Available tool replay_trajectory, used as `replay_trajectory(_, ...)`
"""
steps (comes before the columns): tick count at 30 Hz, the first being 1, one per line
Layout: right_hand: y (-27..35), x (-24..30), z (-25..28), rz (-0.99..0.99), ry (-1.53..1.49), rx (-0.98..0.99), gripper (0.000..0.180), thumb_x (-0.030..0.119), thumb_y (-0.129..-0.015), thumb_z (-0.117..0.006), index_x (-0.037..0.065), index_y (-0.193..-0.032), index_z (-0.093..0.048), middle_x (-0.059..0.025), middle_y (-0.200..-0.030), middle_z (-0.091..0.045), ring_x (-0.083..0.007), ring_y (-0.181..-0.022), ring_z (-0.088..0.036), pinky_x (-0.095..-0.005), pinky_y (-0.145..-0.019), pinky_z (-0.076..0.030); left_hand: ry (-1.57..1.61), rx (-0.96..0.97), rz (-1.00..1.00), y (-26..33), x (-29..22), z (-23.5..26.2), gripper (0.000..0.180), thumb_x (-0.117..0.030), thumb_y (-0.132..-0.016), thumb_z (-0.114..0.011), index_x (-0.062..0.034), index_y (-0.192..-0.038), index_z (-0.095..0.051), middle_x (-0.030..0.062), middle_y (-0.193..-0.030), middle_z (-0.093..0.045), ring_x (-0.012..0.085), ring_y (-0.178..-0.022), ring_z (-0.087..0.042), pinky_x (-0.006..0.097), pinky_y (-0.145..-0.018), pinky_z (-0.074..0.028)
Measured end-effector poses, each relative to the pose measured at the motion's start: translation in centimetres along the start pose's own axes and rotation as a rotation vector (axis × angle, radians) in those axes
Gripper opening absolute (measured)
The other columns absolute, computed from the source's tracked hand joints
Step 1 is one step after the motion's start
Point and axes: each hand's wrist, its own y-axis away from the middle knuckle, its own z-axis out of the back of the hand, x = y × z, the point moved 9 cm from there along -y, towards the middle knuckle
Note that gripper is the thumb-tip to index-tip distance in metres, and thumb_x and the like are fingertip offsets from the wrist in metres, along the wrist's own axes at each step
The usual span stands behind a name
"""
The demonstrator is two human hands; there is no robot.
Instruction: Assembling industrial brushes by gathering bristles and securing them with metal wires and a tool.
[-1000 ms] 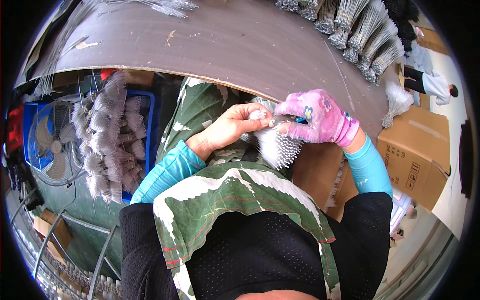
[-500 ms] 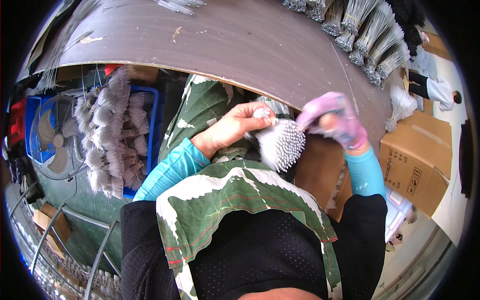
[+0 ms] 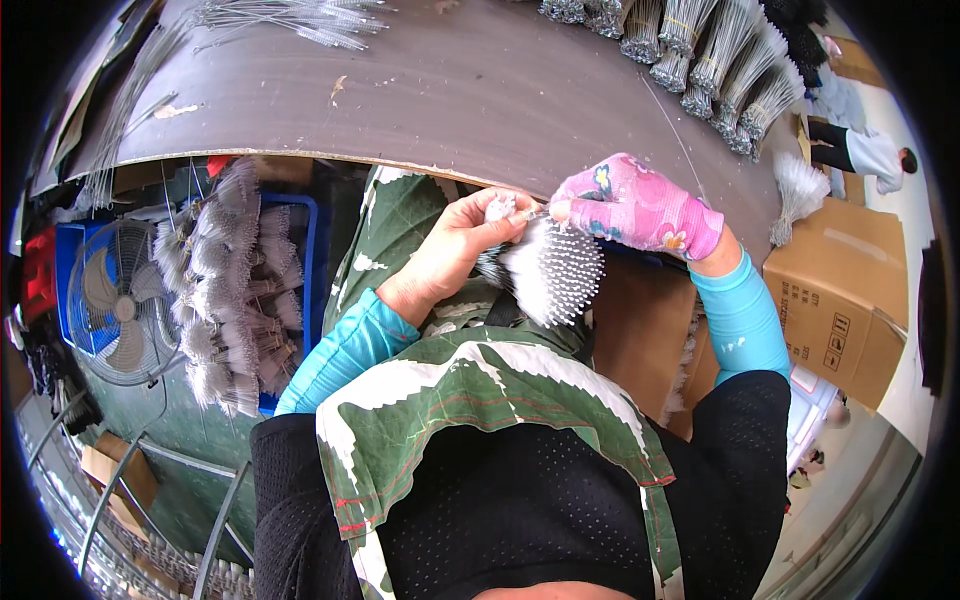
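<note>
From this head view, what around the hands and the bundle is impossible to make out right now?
- What the right hand pinches: covered by its pink glove and fingers.
- Binding on the wire bundle: hidden under the left hand.
- Single wires in the bundle: too fine to count.
- Bundles on the table's far edge: cut off by the picture rim.

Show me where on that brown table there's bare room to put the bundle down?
The middle of the table is bare, between the loose wires at the far left and the wire bundles crowding the far right corner.
</note>
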Motion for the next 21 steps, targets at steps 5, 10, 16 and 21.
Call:
replay_trajectory(5, 0.0, 0.2, -0.3, -0.012, 0.008, 0.005, 0.028, 0.026, -0.085, -0.056, 0.001, -0.095, -0.065, -0.0162, -0.077, -0.063, -0.0197, -0.070, -0.058, -0.0334, -0.072, -0.046, -0.003, -0.006, 0.011, 0.2, 0.0, 0.0, 0.016, -0.006, -0.087, -0.059, -0.0023, -0.102, -0.061, 0.0005, -0.089, -0.061, 0.0075, -0.081, -0.053, 0.023, -0.076, -0.043)
replay_trajectory(10, 0.1, 0.5, 0.1, -0.048, 0.129, -0.009, 0.027, 0.024, -0.086, -0.058, -0.001, -0.095, -0.065, -0.0137, -0.080, -0.067, -0.0188, -0.074, -0.062, -0.0314, -0.072, -0.047, -0.025, -0.011, 0.021, 0.1, -0.4, -0.4, 0.017, -0.009, -0.085, -0.061, -0.0023, -0.100, -0.062, -0.0014, -0.085, -0.060, 0.0068, -0.080, -0.052, 0.023, -0.078, -0.042)
replay_trajectory(16, 0.1, 1.1, 0.1, -0.024, 0.189, -0.004, 0.025, 0.023, -0.085, -0.057, 0.000, -0.093, -0.065, -0.0172, -0.078, -0.064, -0.0257, -0.073, -0.062, -0.0341, -0.070, -0.047, -0.018, 0.006, 0.028, 0.0, -0.3, -0.5, 0.016, -0.008, -0.084, -0.062, -0.0022, -0.099, -0.062, -0.0013, -0.085, -0.059, 0.0070, -0.080, -0.052, 0.023, -0.078, -0.042)
replay_trajectory(21, -0.1, 1.8, 0.4, 0.031, 0.369, -0.019, 0.027, 0.027, -0.085, -0.057, 0.001, -0.088, -0.065, -0.0191, -0.075, -0.061, -0.0315, -0.071, -0.060, -0.0369, -0.067, -0.046, -0.015, 0.013, 0.026, -0.1, -0.2, -0.7, 0.016, -0.009, -0.084, -0.062, -0.0027, -0.099, -0.062, -0.0014, -0.084, -0.059, 0.0069, -0.079, -0.052, 0.023, -0.077, -0.042)
